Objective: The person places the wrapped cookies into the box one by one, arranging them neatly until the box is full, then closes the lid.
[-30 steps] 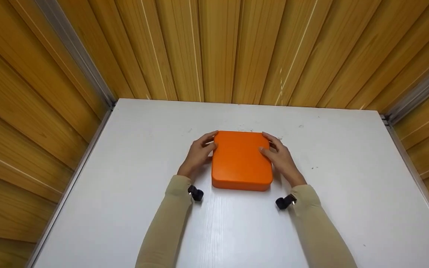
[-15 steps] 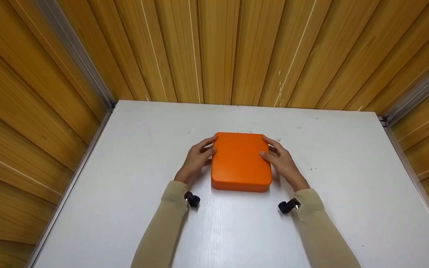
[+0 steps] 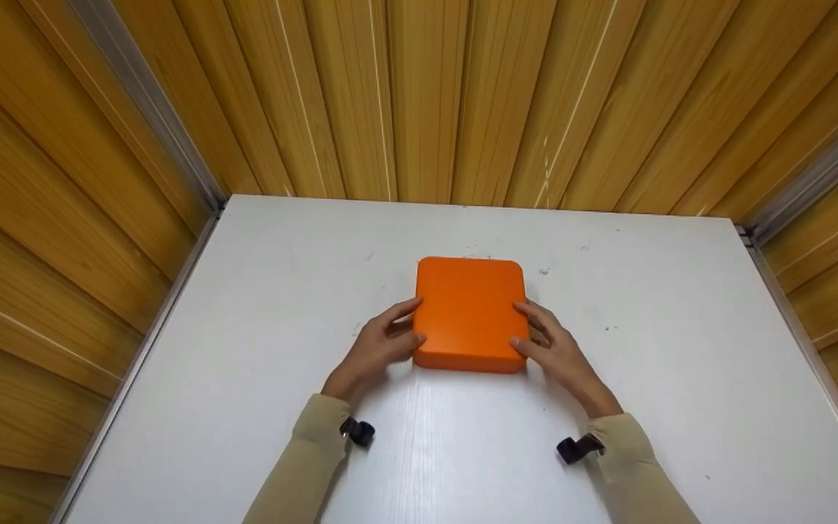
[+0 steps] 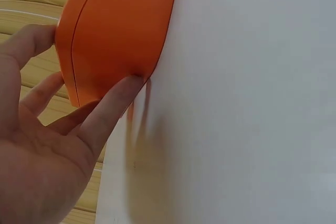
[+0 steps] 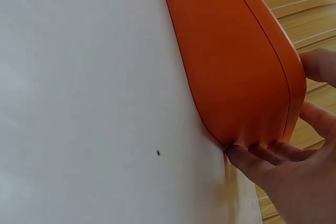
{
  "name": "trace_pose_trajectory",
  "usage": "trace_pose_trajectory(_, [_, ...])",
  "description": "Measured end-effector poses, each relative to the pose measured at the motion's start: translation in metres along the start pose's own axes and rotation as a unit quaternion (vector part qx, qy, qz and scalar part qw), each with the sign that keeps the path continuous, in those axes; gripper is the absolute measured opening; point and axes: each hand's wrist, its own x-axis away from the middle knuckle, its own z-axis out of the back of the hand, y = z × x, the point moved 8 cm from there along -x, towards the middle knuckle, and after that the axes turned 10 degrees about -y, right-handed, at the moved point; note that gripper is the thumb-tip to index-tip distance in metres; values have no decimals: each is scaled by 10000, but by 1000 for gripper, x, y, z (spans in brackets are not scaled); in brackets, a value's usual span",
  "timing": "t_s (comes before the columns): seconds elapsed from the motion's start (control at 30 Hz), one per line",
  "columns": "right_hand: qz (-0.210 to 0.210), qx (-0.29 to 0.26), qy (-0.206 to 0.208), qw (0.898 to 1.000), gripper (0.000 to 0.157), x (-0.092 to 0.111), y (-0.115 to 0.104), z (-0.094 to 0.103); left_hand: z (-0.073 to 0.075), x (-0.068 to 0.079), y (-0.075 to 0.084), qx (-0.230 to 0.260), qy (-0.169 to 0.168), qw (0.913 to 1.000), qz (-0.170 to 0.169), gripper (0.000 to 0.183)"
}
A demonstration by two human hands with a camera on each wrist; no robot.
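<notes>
An orange box (image 3: 470,309) with rounded corners lies flat on the white table, a thin seam running round its side below the top. Its left side is touched by my left hand (image 3: 379,346), with thumb and forefinger at the top edge. The left wrist view shows another fingertip (image 4: 131,81) low on the side near the tabletop. Against the opposite side, my right hand (image 3: 553,353) grips likewise, its thumb on the top's edge. Other fingertips (image 5: 241,153) of this hand press the lower side in the right wrist view. The box's inside is hidden.
The white table (image 3: 281,291) has small dark marks on it. Wood-patterned panels (image 3: 423,102) rise behind and at both sides, with grey metal posts (image 3: 150,102) in the corners. A small black camera (image 3: 357,431) sits on each wrist.
Both hands have slid toward me along the sides of the box, from its far corners to its nearer half. The box itself has stayed almost in place.
</notes>
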Motion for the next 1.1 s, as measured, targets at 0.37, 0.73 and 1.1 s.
trace_pose_trajectory(0.37, [67,-114,97,9999,68,7,5,-3,-4,6,-1,-104,-121,9995,-262,67])
trace_pose_trajectory(0.73, [82,-73,108,9999,67,7,5,-2,-3,4,2,-208,-166,9994,-241,68])
trace_pose_trajectory(1.1, [215,926,267,9951,69,-21,-27,16,14,-16,46,-2061,322,9776,-287,62])
